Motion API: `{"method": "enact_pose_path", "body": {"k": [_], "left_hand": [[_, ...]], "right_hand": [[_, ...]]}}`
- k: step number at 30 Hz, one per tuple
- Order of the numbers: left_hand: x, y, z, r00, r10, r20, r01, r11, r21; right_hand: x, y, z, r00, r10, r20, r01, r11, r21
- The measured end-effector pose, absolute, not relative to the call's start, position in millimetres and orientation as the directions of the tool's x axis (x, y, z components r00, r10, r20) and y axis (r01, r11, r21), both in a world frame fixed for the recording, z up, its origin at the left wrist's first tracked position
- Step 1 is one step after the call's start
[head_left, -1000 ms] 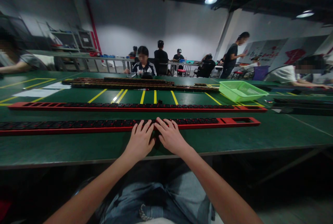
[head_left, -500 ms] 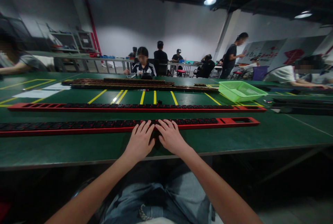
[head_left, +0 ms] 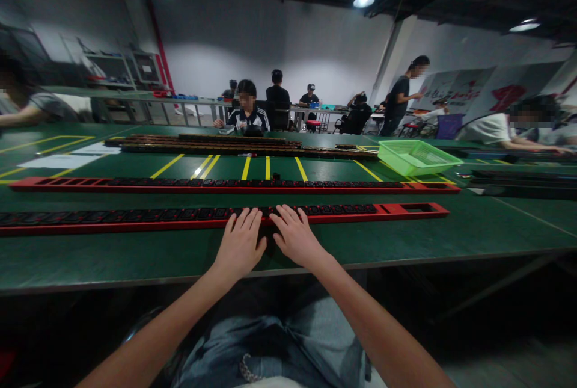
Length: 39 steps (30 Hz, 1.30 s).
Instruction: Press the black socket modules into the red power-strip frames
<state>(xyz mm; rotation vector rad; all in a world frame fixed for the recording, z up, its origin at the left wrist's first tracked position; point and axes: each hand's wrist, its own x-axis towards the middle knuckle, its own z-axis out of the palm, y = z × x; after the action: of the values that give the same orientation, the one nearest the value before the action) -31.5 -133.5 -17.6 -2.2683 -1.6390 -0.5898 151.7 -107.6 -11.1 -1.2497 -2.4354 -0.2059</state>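
Note:
A long red strip [head_left: 135, 230] lies across the table in front of me, its upper face lined with black socket-like modules [head_left: 180, 214]. Toward its right end is a rectangular opening. My left hand [head_left: 240, 243] rests with stretched fingers on the strip's near side, fingertips over the black modules. Beside it, my right hand [head_left: 295, 237] lies the same way, fingers spread and thumb pointing to the left hand. Neither hand is wrapped round anything. What lies under the fingertips is hidden.
Behind is a second red strip [head_left: 288, 190] with black modules. Farther back lie a pile of long dark bars [head_left: 211, 144], a green basket [head_left: 412, 162] and white sheets [head_left: 63, 161]. The green table [head_left: 135, 261] has yellow tape lines. Co-workers sit across and at both sides.
My left hand has shifted slightly to the left, widening the gap between the hands a little. The right hand and both strips look almost the same.

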Motion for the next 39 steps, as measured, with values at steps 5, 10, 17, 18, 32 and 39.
{"method": "enact_pose_path", "body": {"k": [5,10,17,18,32,39], "left_hand": [[-31.6,-133.5,-17.2,0.261,0.841,0.473,0.953,-0.303,0.013],[-30.2,-134.7,-17.1,0.212,0.848,0.485,0.968,-0.251,0.015],[-29.5,-133.6,-17.5,0.191,0.865,0.464,0.975,-0.221,0.01],[-30.0,-133.0,-18.2,0.198,0.864,0.464,0.974,-0.228,0.01],[-29.1,-135.4,-16.3,0.204,0.857,0.472,0.967,-0.252,0.04],[-29.4,-135.1,-17.7,0.147,0.867,0.477,0.982,-0.184,0.033]], "right_hand": [[151.4,-107.9,-9.4,-0.519,0.754,0.403,0.809,0.586,-0.055],[151.3,-107.8,-9.3,-0.517,0.757,0.399,0.809,0.585,-0.06],[151.5,-108.5,-9.1,-0.514,0.756,0.405,0.811,0.582,-0.057],[151.5,-108.5,-9.1,-0.512,0.757,0.407,0.813,0.58,-0.056],[151.6,-109.8,-7.1,-0.505,0.762,0.405,0.817,0.573,-0.059],[151.7,-109.5,-7.9,-0.506,0.759,0.409,0.816,0.576,-0.059]]}}
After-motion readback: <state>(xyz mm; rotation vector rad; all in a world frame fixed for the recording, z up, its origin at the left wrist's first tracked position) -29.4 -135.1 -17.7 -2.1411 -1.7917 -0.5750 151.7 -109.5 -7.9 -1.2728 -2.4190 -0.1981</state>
